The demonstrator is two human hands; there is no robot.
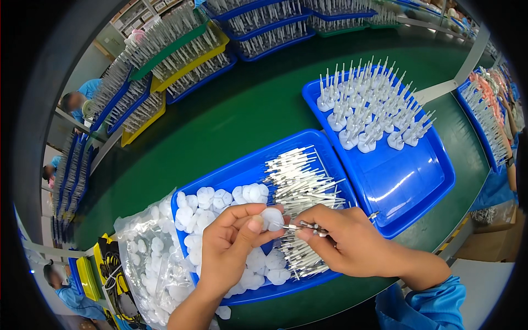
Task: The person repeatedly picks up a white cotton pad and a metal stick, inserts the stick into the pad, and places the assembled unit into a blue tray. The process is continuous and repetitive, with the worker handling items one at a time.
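My left hand (228, 247) pinches a white plastic disc (271, 219) between thumb and fingers. My right hand (357, 242) grips several thin rods with metal ends (311, 225), and one rod tip meets the edge of the disc; whether it has entered cannot be seen. Both hands hover over a blue tray (212, 179). Its left part holds a heap of white discs (193, 220), its right part a pile of white rods with metal tips (302, 184).
Right of it, a second blue tray (401, 190) holds discs with upright rods (368, 113). A clear bag of discs (148, 269) lies left on the green table (264, 93). Stacked trays (181, 80) line the far side. Other people (80, 294) work at the left.
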